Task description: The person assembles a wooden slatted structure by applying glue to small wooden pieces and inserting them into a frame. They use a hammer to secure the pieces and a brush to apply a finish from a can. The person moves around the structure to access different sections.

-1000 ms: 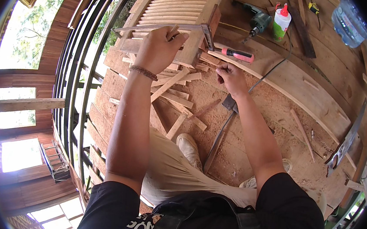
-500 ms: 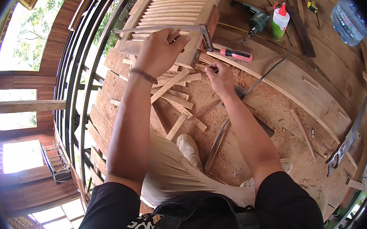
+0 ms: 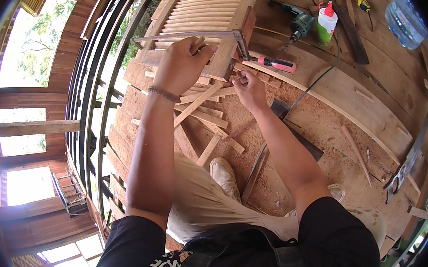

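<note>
A slatted wooden panel [image 3: 204, 10] lies ahead of me, with a metal bar clamp [image 3: 239, 43] across its near end. The clamp's red-and-black handle [image 3: 277, 64] points right. My left hand [image 3: 179, 67] is over that near end, its fingers closed on a small wood strip [image 3: 198, 44] whose tip pokes up between them. Just right of the panel's corner, my right hand [image 3: 251, 91] is closed in a pinch; whatever is between its fingertips is too small to make out. Wood offcuts [image 3: 201, 104] lie in a pile below the hands.
A green drill [image 3: 301, 23], a glue bottle [image 3: 326, 27] with red cap, a tape measure [image 3: 363, 5] and a water jug [image 3: 406, 23] stand or lie at the far right. A cable [image 3: 309, 88] crosses a long plank [image 3: 349, 94]. A handsaw [image 3: 409, 155] is at the right.
My right hand has shifted slightly left and stays pinched. The left hand has moved slightly left and down, still gripping the wood strip. The view has shifted a little.
</note>
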Demonstrator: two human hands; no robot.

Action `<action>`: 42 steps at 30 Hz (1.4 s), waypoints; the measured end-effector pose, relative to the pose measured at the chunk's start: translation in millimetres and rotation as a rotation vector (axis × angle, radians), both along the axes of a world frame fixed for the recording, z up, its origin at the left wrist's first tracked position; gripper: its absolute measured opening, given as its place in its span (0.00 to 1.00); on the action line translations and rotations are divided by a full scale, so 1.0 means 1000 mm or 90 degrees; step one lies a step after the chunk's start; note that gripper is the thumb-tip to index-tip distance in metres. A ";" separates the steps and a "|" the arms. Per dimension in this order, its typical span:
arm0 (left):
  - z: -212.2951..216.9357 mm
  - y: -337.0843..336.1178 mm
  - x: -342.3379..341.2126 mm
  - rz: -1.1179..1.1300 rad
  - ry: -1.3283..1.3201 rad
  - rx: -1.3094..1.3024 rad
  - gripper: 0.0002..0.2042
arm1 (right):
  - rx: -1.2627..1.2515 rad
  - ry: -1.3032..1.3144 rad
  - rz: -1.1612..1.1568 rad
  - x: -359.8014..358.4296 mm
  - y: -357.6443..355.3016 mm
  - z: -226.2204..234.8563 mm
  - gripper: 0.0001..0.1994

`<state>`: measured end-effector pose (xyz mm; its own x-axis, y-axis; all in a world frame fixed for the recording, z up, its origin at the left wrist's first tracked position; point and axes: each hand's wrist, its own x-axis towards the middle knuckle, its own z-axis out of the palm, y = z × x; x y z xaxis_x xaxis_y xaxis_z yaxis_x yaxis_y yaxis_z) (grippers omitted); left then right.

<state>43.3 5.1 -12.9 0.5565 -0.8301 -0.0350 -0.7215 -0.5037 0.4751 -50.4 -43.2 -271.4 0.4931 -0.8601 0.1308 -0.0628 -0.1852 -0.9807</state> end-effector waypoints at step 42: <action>0.009 -0.019 -0.038 -0.009 0.554 -0.216 0.10 | -0.263 0.407 0.895 -0.081 -0.022 0.139 0.19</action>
<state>5.2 -14.2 -4.3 0.4375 -0.8789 -0.1899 -0.0472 -0.2334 0.9712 -130.9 -65.0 -132.6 0.8890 0.3454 -0.3008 0.0170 -0.6812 -0.7319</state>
